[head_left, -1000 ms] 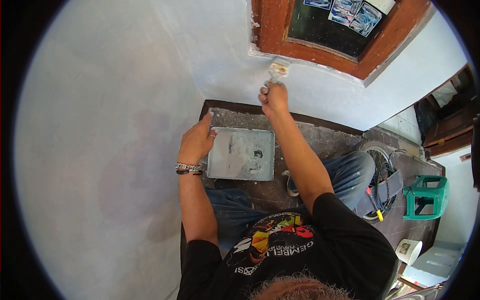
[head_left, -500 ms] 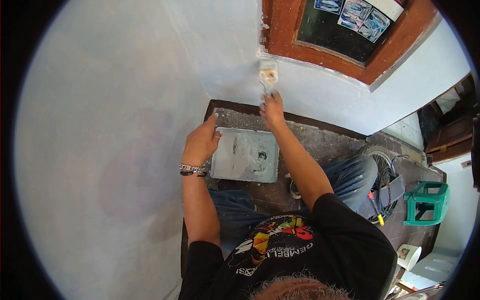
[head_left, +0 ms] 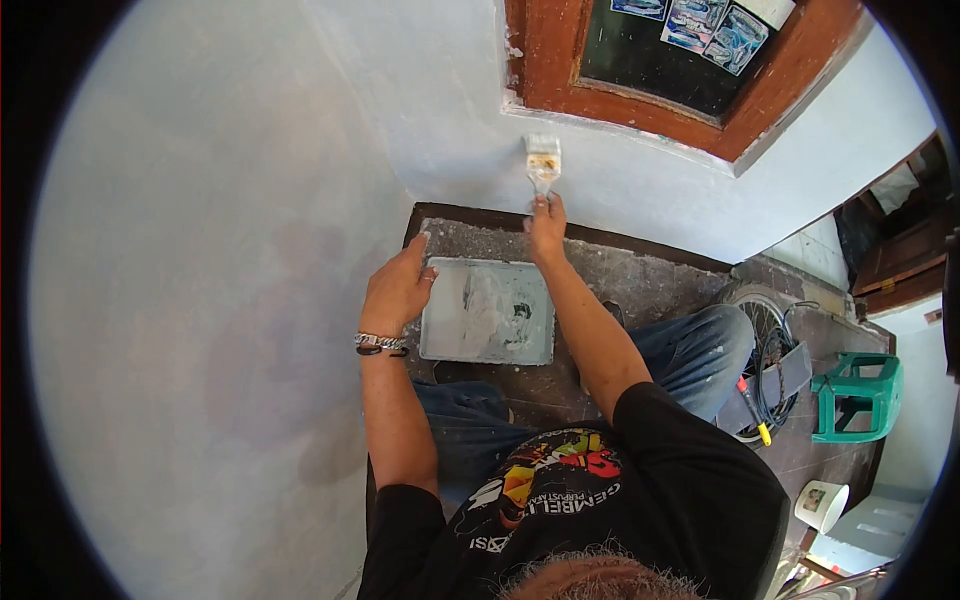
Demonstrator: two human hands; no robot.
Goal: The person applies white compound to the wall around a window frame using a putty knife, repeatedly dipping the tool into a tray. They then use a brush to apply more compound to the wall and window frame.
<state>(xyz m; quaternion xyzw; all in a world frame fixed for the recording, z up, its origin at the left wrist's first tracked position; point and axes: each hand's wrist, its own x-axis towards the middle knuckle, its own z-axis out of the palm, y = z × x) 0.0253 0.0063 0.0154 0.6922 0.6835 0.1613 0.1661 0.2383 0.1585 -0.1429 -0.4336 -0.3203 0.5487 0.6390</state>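
My right hand (head_left: 547,228) grips the handle of a wide paintbrush (head_left: 543,160), whose pale bristles rest against the white wall (head_left: 450,150) below the window frame. My left hand (head_left: 398,285) is held over the left edge of a grey paint tray (head_left: 487,352), fingers stretched toward the wall corner and thumb apart, with nothing in it. Wet greyish paint with a few dark patches covers the bottom of the tray, which lies on the dark floor between my knees.
A brown wooden window frame (head_left: 640,117) is set in the wall above the brush. Another pale wall (head_left: 200,300) rises close on my left. To the right are a wheel (head_left: 757,310), black cable, a red-and-yellow handled tool (head_left: 754,411), a green stool (head_left: 857,398) and a white bucket (head_left: 821,506).
The brush has moved down the wall, away from the window frame, with my right hand. My left hand stays over the tray's edge.
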